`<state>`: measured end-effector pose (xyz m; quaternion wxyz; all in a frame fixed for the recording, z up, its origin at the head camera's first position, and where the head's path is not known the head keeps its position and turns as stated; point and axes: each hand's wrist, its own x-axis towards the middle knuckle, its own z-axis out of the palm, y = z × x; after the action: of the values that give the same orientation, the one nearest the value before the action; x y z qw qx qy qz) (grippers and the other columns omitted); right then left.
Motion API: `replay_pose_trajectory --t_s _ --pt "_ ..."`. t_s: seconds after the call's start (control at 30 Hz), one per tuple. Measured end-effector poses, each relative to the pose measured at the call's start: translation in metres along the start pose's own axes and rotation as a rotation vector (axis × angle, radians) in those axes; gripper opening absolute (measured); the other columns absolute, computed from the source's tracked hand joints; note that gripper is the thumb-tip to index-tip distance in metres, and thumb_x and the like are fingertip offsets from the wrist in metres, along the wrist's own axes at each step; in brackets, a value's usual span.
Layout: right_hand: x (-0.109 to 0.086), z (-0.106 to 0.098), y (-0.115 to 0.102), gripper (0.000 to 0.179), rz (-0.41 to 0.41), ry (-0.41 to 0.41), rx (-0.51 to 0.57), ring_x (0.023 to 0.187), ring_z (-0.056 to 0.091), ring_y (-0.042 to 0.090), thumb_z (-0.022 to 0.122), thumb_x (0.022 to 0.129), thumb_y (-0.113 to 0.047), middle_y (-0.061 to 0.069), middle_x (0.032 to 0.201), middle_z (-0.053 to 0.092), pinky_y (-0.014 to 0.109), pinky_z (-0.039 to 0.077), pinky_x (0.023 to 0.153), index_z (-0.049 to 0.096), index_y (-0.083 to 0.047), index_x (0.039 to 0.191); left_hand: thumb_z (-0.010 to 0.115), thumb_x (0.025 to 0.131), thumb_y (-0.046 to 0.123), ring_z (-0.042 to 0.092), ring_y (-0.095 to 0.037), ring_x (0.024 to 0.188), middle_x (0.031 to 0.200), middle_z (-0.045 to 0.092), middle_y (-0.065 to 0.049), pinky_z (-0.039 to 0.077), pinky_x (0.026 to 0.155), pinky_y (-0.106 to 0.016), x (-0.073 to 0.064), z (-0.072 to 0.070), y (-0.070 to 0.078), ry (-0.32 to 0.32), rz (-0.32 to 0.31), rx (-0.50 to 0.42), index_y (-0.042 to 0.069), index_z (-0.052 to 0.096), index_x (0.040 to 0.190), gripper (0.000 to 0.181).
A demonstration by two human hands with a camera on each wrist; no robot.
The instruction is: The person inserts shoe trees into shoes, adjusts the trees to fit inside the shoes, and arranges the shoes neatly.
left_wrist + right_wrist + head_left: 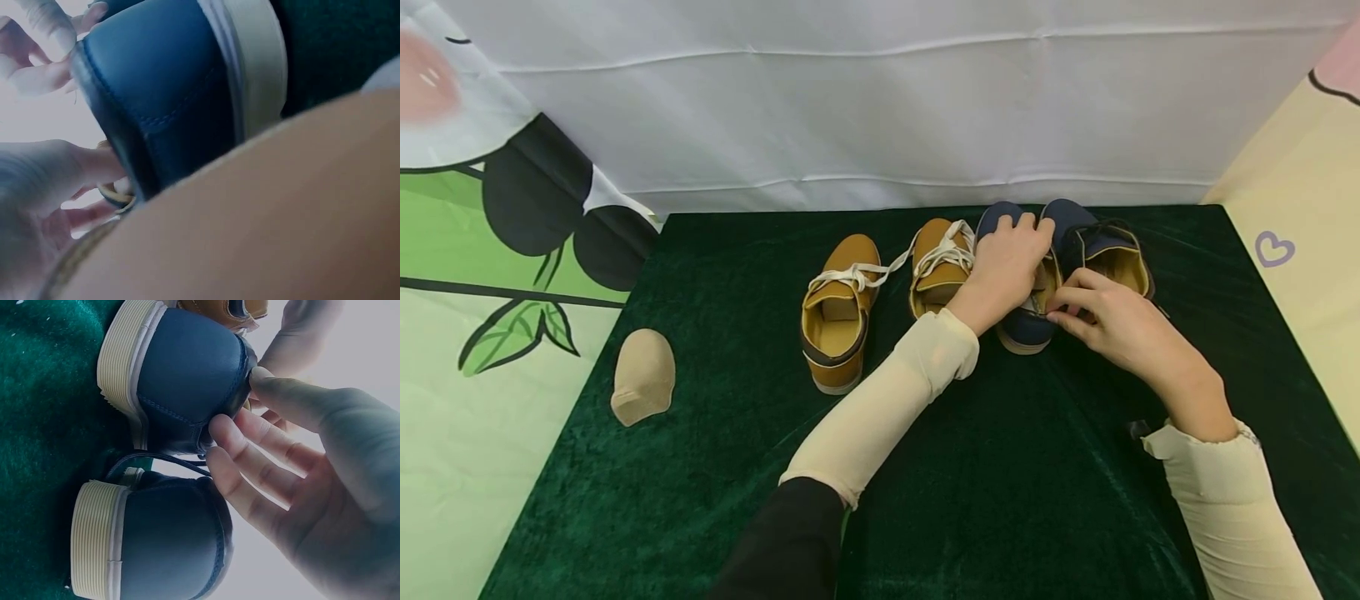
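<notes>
Two navy shoes stand side by side on the green velvet cloth [1000, 467]. My left hand [1009, 254] lies over the top of the left navy shoe [1026, 332], fingers curved round its upper. My right hand [1067, 310] pinches that shoe's heel collar. In the right wrist view the thumb [262, 381] sits on the collar edge of this shoe [187, 375] and the fingers press its heel. The other navy shoe [1112, 254] stands just right of it, its heel [169, 544] untouched. The left wrist view is filled by the held shoe's heel [175, 94].
Two tan shoes [838, 312] [936, 268], joined by their white laces [887, 268], stand left of the navy pair. A beige sock-like piece [642, 377] lies at the cloth's left edge. White fabric hangs behind.
</notes>
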<state>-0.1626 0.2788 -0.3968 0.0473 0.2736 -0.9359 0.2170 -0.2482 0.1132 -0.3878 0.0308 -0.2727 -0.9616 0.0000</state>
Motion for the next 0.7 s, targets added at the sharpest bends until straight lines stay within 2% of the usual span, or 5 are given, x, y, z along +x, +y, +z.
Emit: replay_pose_trajectory --t_s 0.27,0.57,0.63,0.7 --pt "0.000 0.000 0.000 0.010 -0.033 0.018 0.000 0.080 0.057 0.016 0.077 0.094 -0.011 0.005 0.103 0.064 0.034 0.048 0.068 0.076 -0.013 0.104 0.048 0.110 0.018 0.055 -0.022 0.108 0.130 0.058 -0.002 0.056 0.079 -0.031 0.004 0.008 -0.002 0.046 -0.030 0.036 0.019 0.057 0.129 0.021" --pt "0.000 0.000 0.000 0.010 -0.038 0.016 0.002 0.080 0.056 0.014 0.077 0.094 -0.010 0.005 0.102 0.064 0.033 0.046 0.068 0.076 -0.013 0.104 0.049 0.109 0.014 0.053 -0.022 0.108 0.126 0.060 -0.005 0.056 0.078 -0.029 0.008 0.013 -0.003 0.078 -0.050 0.015 0.018 0.060 0.124 0.019" --pt "0.000 0.000 0.000 0.010 -0.041 0.019 0.002 0.079 0.056 0.015 0.077 0.094 -0.010 0.005 0.101 0.064 0.033 0.047 0.068 0.076 -0.013 0.103 0.050 0.108 0.014 0.054 -0.023 0.109 0.127 0.060 -0.005 0.056 0.079 -0.030 0.008 0.013 -0.003 0.074 -0.056 0.011 0.018 0.060 0.127 0.022" --pt "0.001 0.001 0.000 0.010 -0.045 0.020 0.006 0.079 0.056 0.016 0.077 0.094 -0.010 0.005 0.100 0.064 0.032 0.047 0.068 0.076 -0.013 0.103 0.051 0.108 0.017 0.055 -0.023 0.111 0.130 0.060 -0.005 0.056 0.084 -0.032 0.007 0.009 -0.004 0.044 -0.068 -0.001 0.019 0.059 0.131 0.024"
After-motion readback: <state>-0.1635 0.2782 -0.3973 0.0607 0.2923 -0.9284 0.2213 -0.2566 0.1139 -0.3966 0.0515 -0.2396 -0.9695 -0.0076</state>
